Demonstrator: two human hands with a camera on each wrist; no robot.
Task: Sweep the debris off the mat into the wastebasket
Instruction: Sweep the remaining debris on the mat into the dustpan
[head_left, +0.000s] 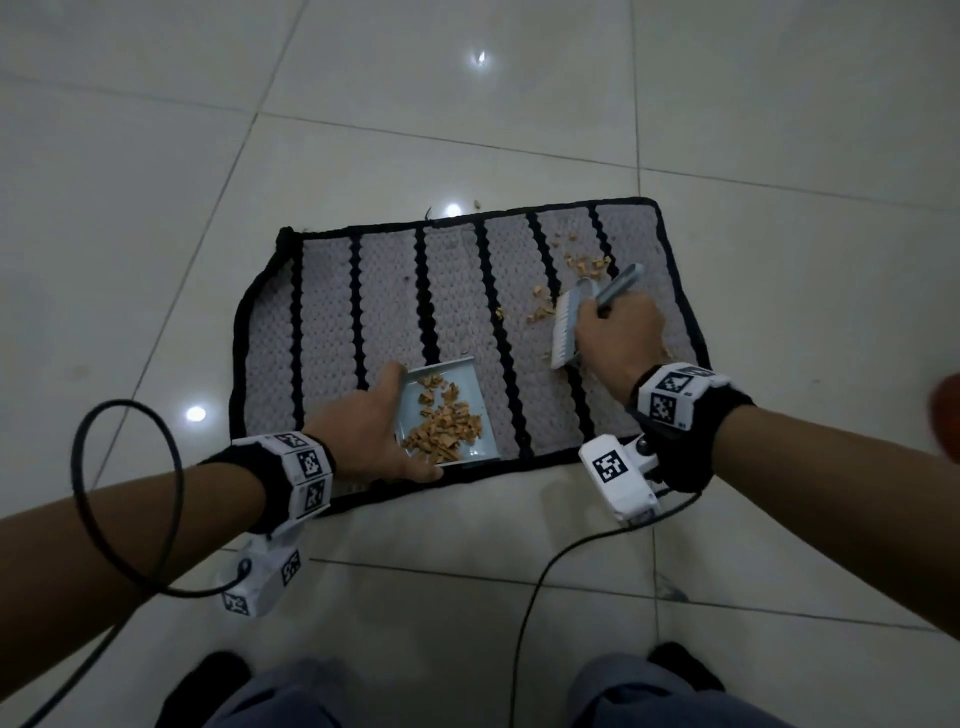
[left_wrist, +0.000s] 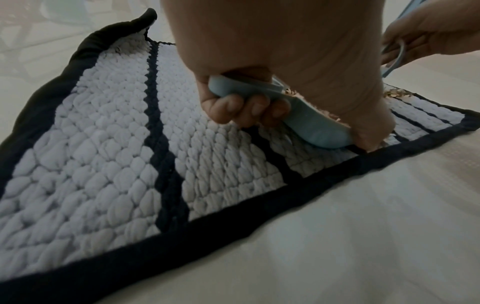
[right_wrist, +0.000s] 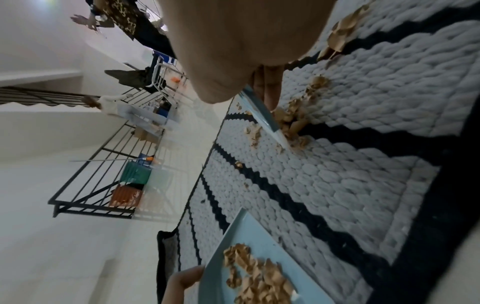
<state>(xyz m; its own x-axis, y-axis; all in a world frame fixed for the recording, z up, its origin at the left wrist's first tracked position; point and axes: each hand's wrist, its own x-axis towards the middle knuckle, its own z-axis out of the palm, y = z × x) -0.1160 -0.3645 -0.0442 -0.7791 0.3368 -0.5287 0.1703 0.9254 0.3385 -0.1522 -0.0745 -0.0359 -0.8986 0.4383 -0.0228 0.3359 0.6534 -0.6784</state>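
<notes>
One mat (head_left: 395, 291) lies on the floor (head_left: 156, 156), in the middle of the head view. It carries six black stripes inside its black border. One dustpan (head_left: 467, 384) is at lower centre, and one brush (head_left: 569, 325) at centre right. Two hands are in view: one left hand (head_left: 363, 431) and one right hand (head_left: 618, 332). The debris (head_left: 444, 423) forms two groups, one heap in the dustpan and one loose scatter at the mat's upper right; the pieces are too many and too small to count. Two wrist cameras and two cables show.
</notes>
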